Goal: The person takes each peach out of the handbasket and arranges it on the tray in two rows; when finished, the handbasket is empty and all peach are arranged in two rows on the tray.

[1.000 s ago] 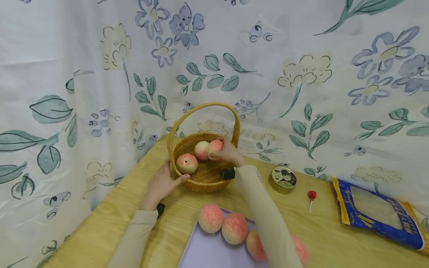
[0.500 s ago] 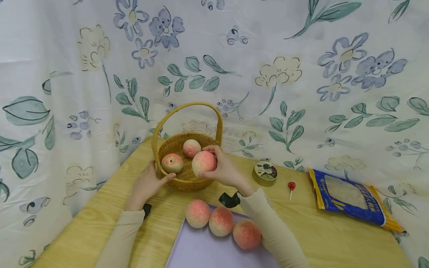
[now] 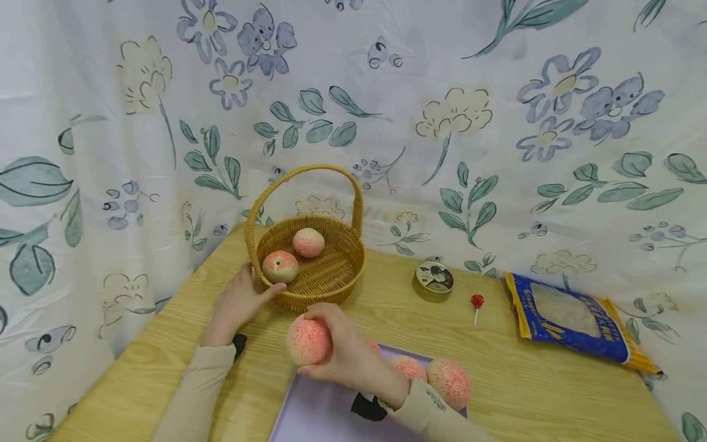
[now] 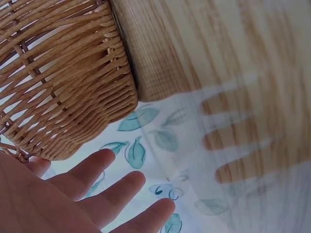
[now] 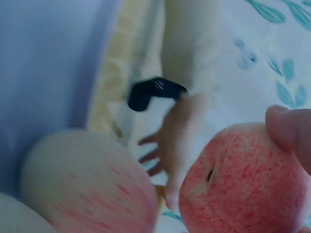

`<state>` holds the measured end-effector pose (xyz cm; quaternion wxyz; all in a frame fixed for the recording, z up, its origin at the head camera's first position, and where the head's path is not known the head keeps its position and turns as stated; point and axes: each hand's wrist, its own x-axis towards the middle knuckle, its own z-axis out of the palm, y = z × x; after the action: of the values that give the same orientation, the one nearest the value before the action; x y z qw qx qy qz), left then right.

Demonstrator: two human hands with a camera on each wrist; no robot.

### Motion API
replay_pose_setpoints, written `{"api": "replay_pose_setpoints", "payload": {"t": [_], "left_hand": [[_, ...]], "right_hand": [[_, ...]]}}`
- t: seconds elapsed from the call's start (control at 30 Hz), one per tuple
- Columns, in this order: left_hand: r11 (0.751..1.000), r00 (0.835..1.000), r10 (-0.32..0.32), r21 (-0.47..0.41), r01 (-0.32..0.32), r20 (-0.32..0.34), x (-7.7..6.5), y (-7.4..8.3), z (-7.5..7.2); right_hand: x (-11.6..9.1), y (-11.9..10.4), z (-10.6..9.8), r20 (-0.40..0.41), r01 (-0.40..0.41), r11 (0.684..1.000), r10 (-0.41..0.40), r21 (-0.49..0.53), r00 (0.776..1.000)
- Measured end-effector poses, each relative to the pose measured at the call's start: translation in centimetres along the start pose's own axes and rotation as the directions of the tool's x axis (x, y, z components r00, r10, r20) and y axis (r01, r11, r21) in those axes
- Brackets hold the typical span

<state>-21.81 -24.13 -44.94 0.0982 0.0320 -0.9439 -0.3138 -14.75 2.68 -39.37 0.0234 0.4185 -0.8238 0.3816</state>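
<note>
My right hand [image 3: 353,356] grips a pink-and-cream peach [image 3: 309,341] above the back left part of a lilac tray [image 3: 326,408]. Its small dark hole shows in the right wrist view, where my thumb lies on the peach [image 5: 248,184]. My left hand [image 3: 234,307] is at the left front of a wicker basket [image 3: 326,298], thumb along the rim. The left wrist view has its other fingers spread and mostly straight, one touching the wicker [image 4: 73,97]. Inside the basket are two peaches, a front one [image 3: 280,266] and a rear one [image 3: 309,243].
Several peaches, including one at the tray's right edge [image 3: 449,383], lie along the back of the tray, partly hidden by my right arm. Farther right on the wooden table are a round tin [image 3: 433,280], a red lollipop [image 3: 477,301] and a blue-and-yellow packet [image 3: 574,322]. Floral curtain hangs behind.
My right hand has brought the peach out of the basket, towards me and over the tray. The tray's peaches now show farther right. My left hand stays at the basket. The head view has shifted right.
</note>
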Motion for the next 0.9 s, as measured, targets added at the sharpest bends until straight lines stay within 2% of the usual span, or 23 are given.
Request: {"api": "replay_pose_setpoints", "payload": {"t": [0.1, 0.2, 0.3, 0.37, 0.43, 0.5, 0.63, 0.8, 0.9], "left_hand": [[1.0, 1.0, 0.002, 0.004, -0.002, -0.003, 0.0, 0.1, 0.1], [1.0, 1.0, 0.004, 0.007, -0.004, 0.0, -0.1, 0.3, -0.1], [1.0, 1.0, 0.001, 0.012, -0.001, 0.005, -0.1, 0.4, -0.3], [1.0, 1.0, -0.002, 0.018, 0.002, 0.011, -0.1, 0.4, -0.2], [1.0, 1.0, -0.006, 0.024, 0.006, 0.019, -0.2, 0.4, -0.2], [1.0, 1.0, -0.009, 0.028, 0.009, 0.024, -0.4, 0.3, -0.1], [1.0, 1.0, -0.008, 0.022, 0.007, 0.022, -0.5, 0.1, -0.2], [1.0, 1.0, -0.012, 0.021, 0.011, 0.018, -0.4, 0.1, -0.4], [1.0, 1.0, -0.003, 0.018, 0.002, 0.018, -0.2, 0.4, -0.2]], "right_hand": [[-0.8, 0.2, 0.9, 0.003, 0.08, 0.991, -0.08, -0.111, 0.997], [-1.6, 0.3, 1.8, 0.021, 0.158, 0.957, -0.158, -0.242, 0.987], [-2.3, 0.6, 3.0, 0.071, 0.219, 0.893, -0.208, -0.393, 0.976], [-2.8, 0.9, 3.7, 0.119, 0.252, 0.832, -0.223, -0.494, 0.968], [-3.3, 1.1, 4.2, 0.154, 0.266, 0.784, -0.217, -0.562, 0.964], [-3.6, 1.4, 4.5, 0.17, 0.267, 0.754, -0.206, -0.6, 0.964], [-3.8, 1.7, 4.5, 0.167, 0.249, 0.765, -0.186, -0.594, 0.968], [-3.9, 1.9, 4.0, 0.21, 0.261, 0.773, -0.168, -0.578, 0.963], [-3.9, 1.8, 3.1, 0.245, 0.238, 0.805, -0.12, -0.544, 0.962]]}}
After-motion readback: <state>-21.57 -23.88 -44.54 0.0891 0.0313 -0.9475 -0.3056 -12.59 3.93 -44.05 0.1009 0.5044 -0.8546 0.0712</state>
